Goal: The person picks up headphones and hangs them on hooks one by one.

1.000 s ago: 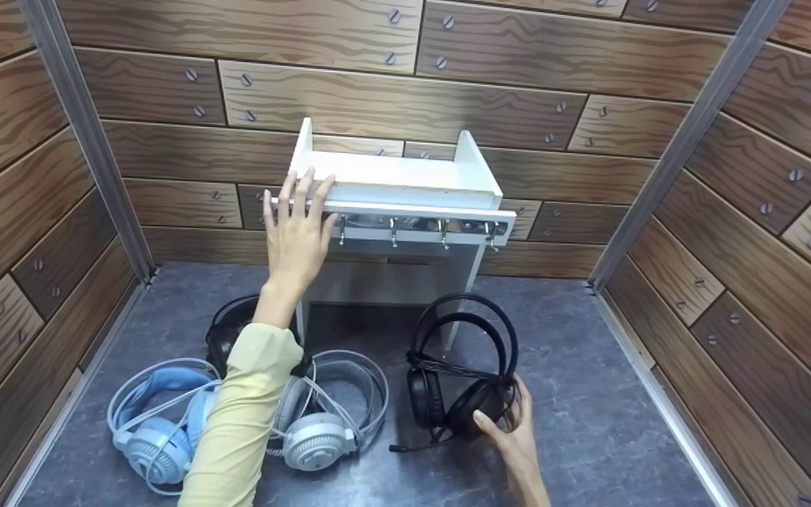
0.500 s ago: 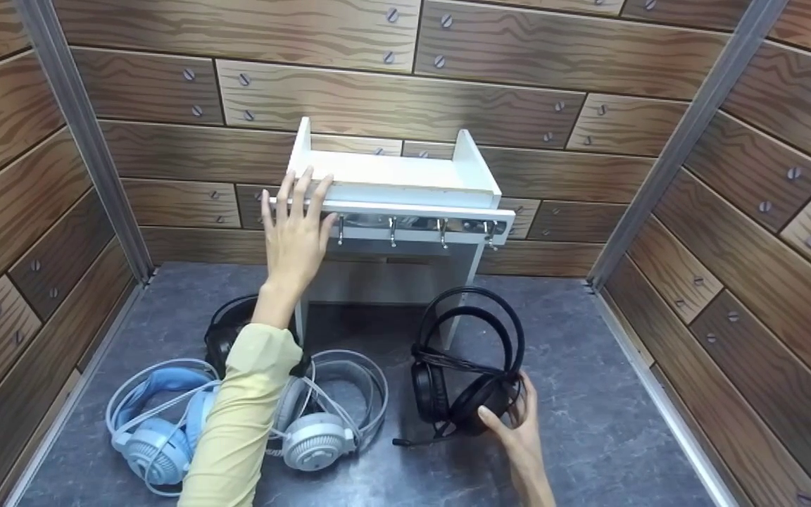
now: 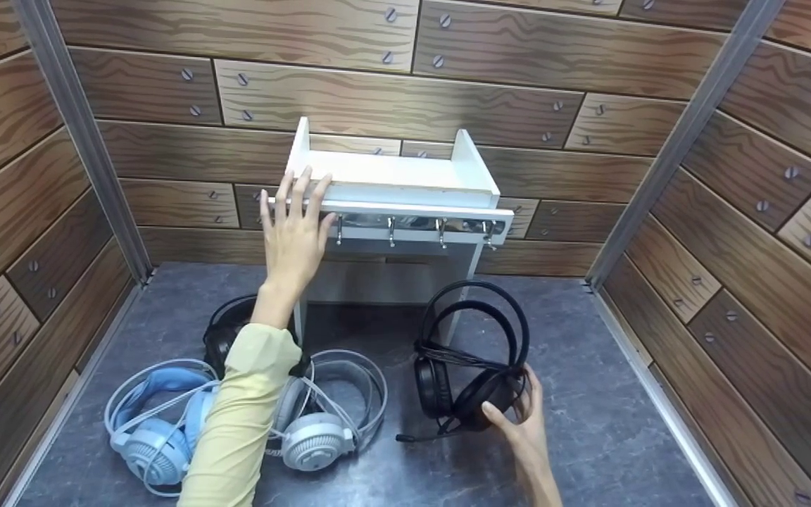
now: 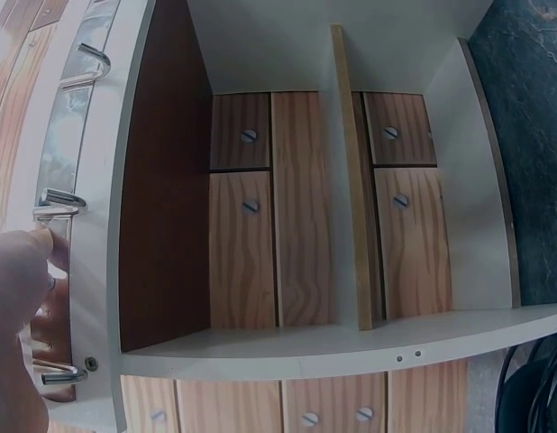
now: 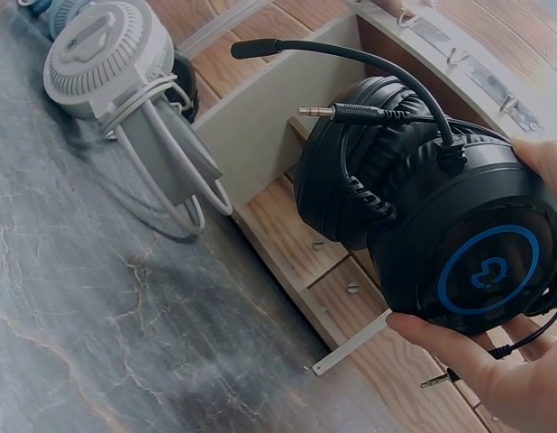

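Note:
My right hand grips a black headset by its right ear cup, thumb on the near side and fingers behind. The right wrist view shows a blue ring on that ear cup, a boom microphone and a bare audio plug. My left hand rests with spread, straight fingers on the upper left edge of a white shelf stand. Several metal hooks line the stand's front rail. In the left wrist view, part of the left hand lies beside the hooks.
On the floor at left lie a light-blue headset, a white-grey headset and another black headset, partly hidden by the left arm. Wood-patterned walls enclose the grey floor.
My right hand has moved slightly up and to the right with the black headset. The left hand stays in place on the stand.

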`<state>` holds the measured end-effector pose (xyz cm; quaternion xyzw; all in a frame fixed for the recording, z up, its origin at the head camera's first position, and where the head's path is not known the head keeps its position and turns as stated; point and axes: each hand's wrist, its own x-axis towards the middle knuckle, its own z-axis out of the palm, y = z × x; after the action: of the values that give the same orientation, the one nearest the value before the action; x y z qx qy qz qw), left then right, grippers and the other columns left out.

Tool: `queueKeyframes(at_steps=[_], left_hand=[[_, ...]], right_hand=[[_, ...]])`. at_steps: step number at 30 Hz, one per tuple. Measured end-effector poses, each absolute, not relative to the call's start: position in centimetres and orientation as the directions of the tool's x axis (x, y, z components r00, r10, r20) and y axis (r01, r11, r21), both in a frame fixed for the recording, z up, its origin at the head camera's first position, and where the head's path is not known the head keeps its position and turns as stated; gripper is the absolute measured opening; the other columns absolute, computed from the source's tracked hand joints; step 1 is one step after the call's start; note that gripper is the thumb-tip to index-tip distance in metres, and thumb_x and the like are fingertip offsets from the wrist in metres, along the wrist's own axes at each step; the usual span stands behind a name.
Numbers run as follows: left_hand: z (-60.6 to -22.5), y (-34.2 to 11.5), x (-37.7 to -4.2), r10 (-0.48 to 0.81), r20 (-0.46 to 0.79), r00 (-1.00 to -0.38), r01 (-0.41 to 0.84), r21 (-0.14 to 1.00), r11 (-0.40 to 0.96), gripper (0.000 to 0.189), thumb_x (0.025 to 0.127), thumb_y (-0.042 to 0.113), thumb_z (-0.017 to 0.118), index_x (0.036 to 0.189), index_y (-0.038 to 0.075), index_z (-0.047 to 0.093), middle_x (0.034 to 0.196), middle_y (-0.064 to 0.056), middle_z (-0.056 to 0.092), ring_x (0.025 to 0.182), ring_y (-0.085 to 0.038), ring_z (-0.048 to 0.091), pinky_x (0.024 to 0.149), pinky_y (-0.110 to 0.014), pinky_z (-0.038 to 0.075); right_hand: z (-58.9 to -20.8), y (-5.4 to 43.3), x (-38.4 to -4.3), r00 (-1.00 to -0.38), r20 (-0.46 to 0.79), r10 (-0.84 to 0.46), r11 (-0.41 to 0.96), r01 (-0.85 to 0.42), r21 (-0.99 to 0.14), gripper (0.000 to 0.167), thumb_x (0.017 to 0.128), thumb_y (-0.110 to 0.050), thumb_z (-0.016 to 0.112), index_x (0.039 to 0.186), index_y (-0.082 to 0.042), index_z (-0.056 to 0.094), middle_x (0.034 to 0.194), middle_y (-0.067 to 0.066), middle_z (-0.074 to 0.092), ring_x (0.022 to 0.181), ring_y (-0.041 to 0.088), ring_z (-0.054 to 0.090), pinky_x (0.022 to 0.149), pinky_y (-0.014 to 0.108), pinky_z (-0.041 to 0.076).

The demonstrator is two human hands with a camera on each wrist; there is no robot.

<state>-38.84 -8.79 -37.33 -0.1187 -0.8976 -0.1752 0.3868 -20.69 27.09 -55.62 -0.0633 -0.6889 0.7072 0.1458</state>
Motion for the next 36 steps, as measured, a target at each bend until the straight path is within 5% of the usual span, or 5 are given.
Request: queueKeyframes(at_steps=[9, 15, 20, 26, 36], left_hand=[[-37.3, -8.8, -38.9, 0.075, 0.739, -0.670, 0.354, 0.229, 0.907, 0.056, 0.105, 0.037, 0.051, 0.157, 0.031, 0.034, 0.165, -0.001, 0.026, 0.154, -0.027, 0.014, 0.124, -0.055, -0.002], [-37.4, -8.7, -38.9, 0.074, 0.753, -0.653, 0.351, 0.215, 0.911, 0.056, 0.103, 0.035, 0.055, 0.156, 0.030, 0.036, 0.164, -0.002, 0.029, 0.154, -0.028, 0.016, 0.124, -0.058, 0.003], [-37.4, -8.7, -38.8, 0.071, 0.752, -0.656, 0.349, 0.219, 0.911, 0.057, 0.103, 0.035, 0.056, 0.156, 0.030, 0.036, 0.164, -0.001, 0.028, 0.154, -0.027, 0.016, 0.124, -0.057, 0.001], [-37.4, -8.8, -38.9, 0.073, 0.747, -0.661, 0.345, 0.216, 0.913, 0.056, 0.104, 0.037, 0.053, 0.156, 0.031, 0.035, 0.165, -0.001, 0.028, 0.154, -0.027, 0.016, 0.124, -0.056, 0.000], [-37.4, -8.8, -39.0, 0.071, 0.750, -0.657, 0.346, 0.217, 0.913, 0.057, 0.103, 0.035, 0.056, 0.156, 0.030, 0.036, 0.164, -0.001, 0.028, 0.154, -0.028, 0.017, 0.124, -0.055, -0.001]], right_hand=[[-55.2, 27.3, -20.8, -0.952, 0.128, 0.278, -0.010, -0.137, -0.991, 0.100, 0.084, -0.004, 0.078, 0.162, -0.017, 0.017, 0.161, 0.018, 0.033, 0.150, 0.035, 0.025, 0.116, 0.060, 0.028], [-55.0, 27.5, -20.8, -0.950, 0.135, 0.280, -0.010, -0.144, -0.990, 0.099, 0.083, -0.001, 0.077, 0.162, -0.022, 0.020, 0.158, 0.014, 0.037, 0.145, 0.030, 0.033, 0.100, 0.039, 0.050], [-54.6, 27.6, -20.7, -0.947, 0.145, 0.287, 0.005, -0.150, -0.989, 0.099, 0.084, 0.000, 0.077, 0.162, -0.020, 0.019, 0.159, 0.016, 0.036, 0.146, 0.031, 0.032, 0.096, 0.023, 0.049], [-54.1, 27.7, -20.6, -0.950, 0.135, 0.283, 0.024, -0.134, -0.991, 0.100, 0.085, -0.002, 0.077, 0.163, -0.019, 0.016, 0.161, 0.015, 0.034, 0.148, 0.032, 0.030, 0.115, 0.044, 0.035], [-53.8, 27.6, -20.6, -0.948, 0.166, 0.273, 0.000, -0.173, -0.985, 0.100, 0.085, -0.001, 0.076, 0.163, -0.019, 0.016, 0.162, 0.017, 0.032, 0.149, 0.035, 0.027, 0.118, 0.058, 0.026]])
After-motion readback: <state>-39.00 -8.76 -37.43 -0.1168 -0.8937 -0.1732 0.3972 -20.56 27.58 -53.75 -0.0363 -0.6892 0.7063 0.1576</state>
